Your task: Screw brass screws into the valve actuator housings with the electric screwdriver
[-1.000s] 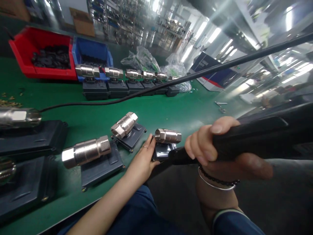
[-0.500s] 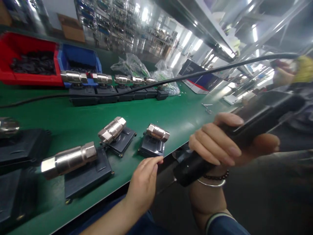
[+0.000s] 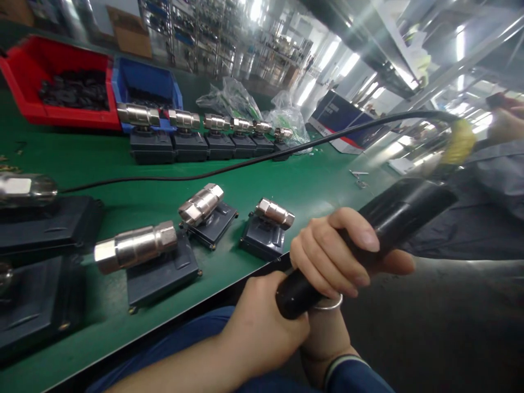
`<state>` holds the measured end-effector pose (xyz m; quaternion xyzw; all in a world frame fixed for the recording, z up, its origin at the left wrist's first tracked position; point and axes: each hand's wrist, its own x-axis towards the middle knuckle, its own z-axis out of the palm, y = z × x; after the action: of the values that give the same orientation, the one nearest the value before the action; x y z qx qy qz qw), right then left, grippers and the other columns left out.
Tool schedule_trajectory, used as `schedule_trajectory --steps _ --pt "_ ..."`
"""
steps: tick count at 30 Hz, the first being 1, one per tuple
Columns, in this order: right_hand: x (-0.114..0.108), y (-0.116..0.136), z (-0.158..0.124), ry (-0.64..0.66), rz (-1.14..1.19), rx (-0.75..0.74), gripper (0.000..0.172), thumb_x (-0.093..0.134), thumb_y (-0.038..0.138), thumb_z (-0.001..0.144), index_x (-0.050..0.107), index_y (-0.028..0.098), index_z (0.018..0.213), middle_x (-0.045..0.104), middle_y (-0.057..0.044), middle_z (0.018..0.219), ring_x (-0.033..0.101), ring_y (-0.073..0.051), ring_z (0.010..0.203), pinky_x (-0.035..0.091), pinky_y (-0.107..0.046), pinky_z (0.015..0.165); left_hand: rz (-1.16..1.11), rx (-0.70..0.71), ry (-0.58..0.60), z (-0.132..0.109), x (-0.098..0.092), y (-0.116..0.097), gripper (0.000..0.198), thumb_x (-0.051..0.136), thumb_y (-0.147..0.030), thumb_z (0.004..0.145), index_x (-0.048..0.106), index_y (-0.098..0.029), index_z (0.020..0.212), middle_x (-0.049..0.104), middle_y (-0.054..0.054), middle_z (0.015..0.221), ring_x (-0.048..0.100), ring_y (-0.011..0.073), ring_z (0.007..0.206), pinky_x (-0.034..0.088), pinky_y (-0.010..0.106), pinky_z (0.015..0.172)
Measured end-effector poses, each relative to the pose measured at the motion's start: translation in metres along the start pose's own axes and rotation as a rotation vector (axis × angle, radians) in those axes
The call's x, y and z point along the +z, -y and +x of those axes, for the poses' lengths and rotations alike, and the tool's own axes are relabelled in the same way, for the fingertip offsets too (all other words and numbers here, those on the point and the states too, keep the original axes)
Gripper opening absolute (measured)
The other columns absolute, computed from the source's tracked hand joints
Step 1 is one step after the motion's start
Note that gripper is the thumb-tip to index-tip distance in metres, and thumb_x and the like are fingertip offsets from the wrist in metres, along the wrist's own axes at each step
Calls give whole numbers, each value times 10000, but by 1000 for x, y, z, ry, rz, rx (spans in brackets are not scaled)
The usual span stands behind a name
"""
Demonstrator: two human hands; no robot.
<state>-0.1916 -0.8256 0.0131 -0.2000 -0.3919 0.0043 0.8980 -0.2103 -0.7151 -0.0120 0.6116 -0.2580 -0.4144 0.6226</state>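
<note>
My right hand (image 3: 333,254) is wrapped round the body of a black electric screwdriver (image 3: 405,213), held at a slant just off the table's front edge. Its cable end, bound in yellow, points up and right. My left hand (image 3: 266,316) is closed about the tool's lower tip, so the bit is hidden. Nearest to the hands is a dark housing with a metal valve body (image 3: 274,213) on top. Two more such units, one with a valve body (image 3: 200,204) and one with a longer-looking valve body (image 3: 137,248), lie to the left.
A black cable (image 3: 245,161) crosses above the green table (image 3: 155,173). Behind it stand a row of similar units (image 3: 190,146), a red bin (image 3: 69,117) and a blue bin (image 3: 149,82) of black parts, plastic bags and a box (image 3: 339,123). Another person's hand (image 3: 507,120) is at right.
My left hand has moved from beside the tool onto its tip and closed there. The screwdriver and my right hand have shifted slightly left. The view has shifted a little.
</note>
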Motion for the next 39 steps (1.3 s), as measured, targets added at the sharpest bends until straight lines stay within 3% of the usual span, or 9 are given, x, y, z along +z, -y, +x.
schedule_trajectory --steps 4,7,10,12,15,19,24,31,39 --pt "4 12 -5 -51 -49 18 281 590 285 683 356 190 806 461 66 567 437 -20 366 413 -109 378 38 -15 -8 0 -1 1 32 541 -167 658 560 -161 683 550 -41 604 464 88 533 357 192 485" --pt "18 26 -4 -236 -330 102 245 568 318 731 428 174 871 417 82 539 377 -9 345 379 -110 376 139 83 48 4 -9 4 240 684 -288 646 592 -180 840 617 -18 769 544 135 673 431 229 583" --pt "36 47 0 -524 -924 146 249 586 311 746 520 151 926 436 54 523 399 -49 378 378 -172 410 394 356 -130 16 -13 22 513 759 -333 609 543 -155 1039 602 58 992 540 206 918 459 331 794" --pt "43 57 4 -649 -1278 42 238 626 279 721 557 150 909 489 25 534 451 -86 416 392 -211 438 675 541 -287 28 -10 40 568 743 -282 644 497 -120 1129 568 108 1104 488 249 1047 414 396 894" --pt "41 63 11 -767 -1521 -177 220 650 257 694 573 152 871 508 22 531 461 -104 418 394 -235 438 1026 677 -410 44 -4 62 609 727 -269 667 463 -129 1197 540 114 1195 463 278 1109 414 396 867" --pt "22 63 16 -822 -1578 -304 220 657 267 694 573 162 868 515 32 528 468 -111 407 409 -248 427 1179 740 -568 53 -8 69 317 618 -228 773 542 -168 1075 601 84 1090 524 257 1029 406 374 807" --pt "1 67 11 -836 -1583 -306 215 649 289 711 565 168 868 518 48 528 481 -96 409 423 -225 428 1196 761 -608 53 -20 63 201 544 -173 791 546 -83 971 604 130 1010 527 280 1015 383 455 898" --pt "-15 69 9 -882 -1589 -331 173 643 263 731 575 179 867 519 50 533 490 -97 421 426 -227 437 1353 772 -588 56 -24 73 438 611 -241 769 499 -145 1182 479 149 1077 469 322 1080 409 497 917" --pt "-16 68 13 -883 -1523 -312 182 669 269 707 581 174 835 521 50 532 485 -98 418 413 -225 414 1364 796 -559 61 -27 75 498 617 -219 754 450 -116 1211 424 173 1103 406 333 1119 438 494 906"
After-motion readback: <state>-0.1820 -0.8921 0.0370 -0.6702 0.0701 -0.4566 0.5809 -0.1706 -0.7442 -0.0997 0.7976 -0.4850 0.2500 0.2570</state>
